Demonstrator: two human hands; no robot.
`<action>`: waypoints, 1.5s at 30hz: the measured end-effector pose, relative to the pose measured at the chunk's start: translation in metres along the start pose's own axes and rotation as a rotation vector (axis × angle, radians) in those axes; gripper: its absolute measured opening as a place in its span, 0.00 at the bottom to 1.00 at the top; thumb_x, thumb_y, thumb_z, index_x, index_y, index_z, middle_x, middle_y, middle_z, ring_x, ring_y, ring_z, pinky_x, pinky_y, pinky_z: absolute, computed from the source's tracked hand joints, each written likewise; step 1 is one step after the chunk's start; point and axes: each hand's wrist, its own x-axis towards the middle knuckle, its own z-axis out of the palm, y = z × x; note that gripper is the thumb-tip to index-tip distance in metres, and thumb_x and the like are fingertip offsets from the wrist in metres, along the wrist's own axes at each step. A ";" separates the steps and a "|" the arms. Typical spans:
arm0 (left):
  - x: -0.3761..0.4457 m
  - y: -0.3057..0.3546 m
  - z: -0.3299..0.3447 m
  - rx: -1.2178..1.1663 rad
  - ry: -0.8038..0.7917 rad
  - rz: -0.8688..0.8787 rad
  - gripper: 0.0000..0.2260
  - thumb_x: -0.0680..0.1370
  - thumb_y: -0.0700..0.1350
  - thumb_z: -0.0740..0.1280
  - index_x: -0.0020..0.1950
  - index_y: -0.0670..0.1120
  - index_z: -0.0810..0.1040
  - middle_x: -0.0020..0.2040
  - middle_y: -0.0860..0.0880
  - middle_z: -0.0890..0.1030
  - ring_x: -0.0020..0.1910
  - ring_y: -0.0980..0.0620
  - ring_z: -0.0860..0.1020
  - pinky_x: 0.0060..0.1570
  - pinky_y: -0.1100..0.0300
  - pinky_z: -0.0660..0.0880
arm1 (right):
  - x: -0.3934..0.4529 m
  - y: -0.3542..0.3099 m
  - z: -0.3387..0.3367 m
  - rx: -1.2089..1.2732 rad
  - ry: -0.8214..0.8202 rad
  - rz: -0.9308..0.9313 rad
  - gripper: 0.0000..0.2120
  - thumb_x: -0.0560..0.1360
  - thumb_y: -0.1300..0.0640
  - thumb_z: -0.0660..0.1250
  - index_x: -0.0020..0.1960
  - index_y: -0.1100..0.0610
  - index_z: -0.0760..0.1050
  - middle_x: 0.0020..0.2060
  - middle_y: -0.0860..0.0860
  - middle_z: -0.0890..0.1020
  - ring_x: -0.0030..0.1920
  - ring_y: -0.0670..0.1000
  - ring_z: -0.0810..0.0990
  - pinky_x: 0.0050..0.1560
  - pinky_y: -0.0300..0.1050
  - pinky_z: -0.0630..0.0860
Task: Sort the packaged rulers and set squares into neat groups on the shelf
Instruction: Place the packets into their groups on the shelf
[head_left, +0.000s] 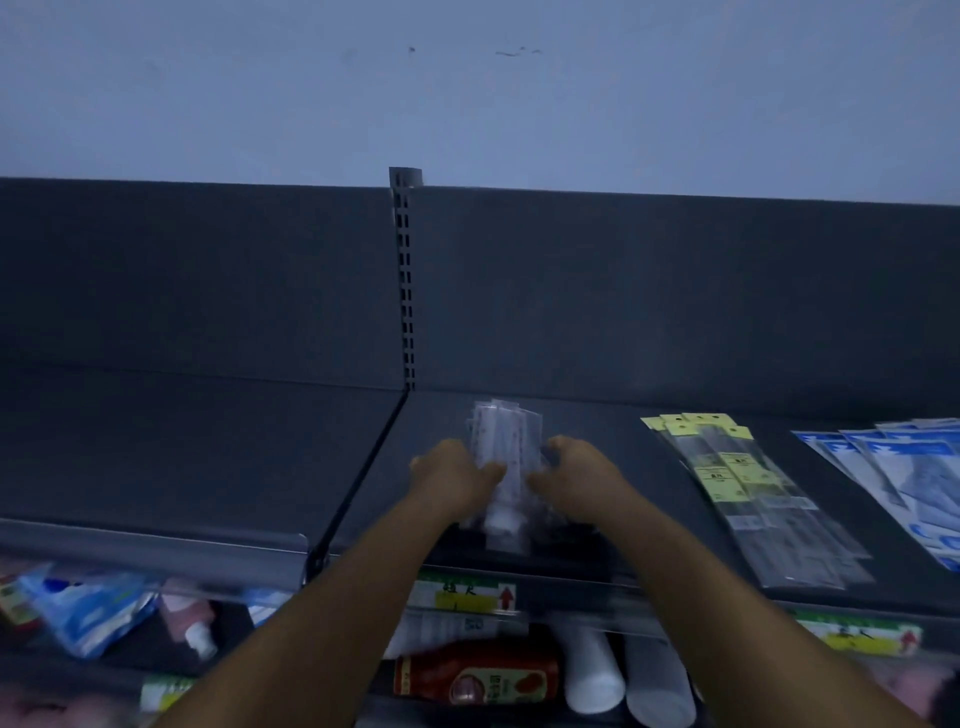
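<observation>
A small pile of clear-packaged white rulers (506, 441) lies in the middle of the dark top shelf (613, 452). My left hand (457, 470) grips the pile's left edge with curled fingers. My right hand (571, 467) is curled at the pile's right edge, thumb toward the packets. To the right lies a fanned group of long rulers with yellow header cards (748, 488). Further right, a group of blue-and-white packaged set squares (898, 473) reaches the frame's edge.
A slotted upright post (405, 280) and a seam divide the shelf; the left bay (182, 452) is bare. Price labels (465, 595) line the front rail. The lower shelf holds a red bottle (475, 678), white tubes (595, 670) and blue packets (88, 610).
</observation>
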 end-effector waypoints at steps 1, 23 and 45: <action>0.001 0.000 0.001 -0.061 -0.030 0.018 0.18 0.78 0.54 0.65 0.59 0.41 0.77 0.56 0.43 0.80 0.52 0.45 0.79 0.54 0.54 0.76 | 0.000 -0.001 0.003 0.029 -0.002 0.012 0.06 0.76 0.55 0.65 0.51 0.56 0.74 0.45 0.52 0.77 0.49 0.55 0.78 0.44 0.42 0.72; 0.018 -0.008 -0.013 -0.472 -0.149 -0.064 0.14 0.70 0.37 0.75 0.52 0.37 0.78 0.47 0.39 0.82 0.42 0.43 0.81 0.33 0.57 0.76 | -0.006 -0.024 0.038 0.436 0.165 0.119 0.15 0.72 0.61 0.71 0.58 0.61 0.75 0.51 0.57 0.81 0.52 0.57 0.81 0.54 0.55 0.79; 0.024 -0.013 -0.006 -0.735 -0.182 -0.030 0.21 0.69 0.32 0.75 0.56 0.44 0.71 0.52 0.45 0.78 0.48 0.45 0.79 0.34 0.58 0.78 | 0.000 -0.028 0.041 0.608 0.200 0.158 0.14 0.75 0.58 0.70 0.57 0.56 0.69 0.50 0.51 0.79 0.47 0.52 0.81 0.46 0.48 0.80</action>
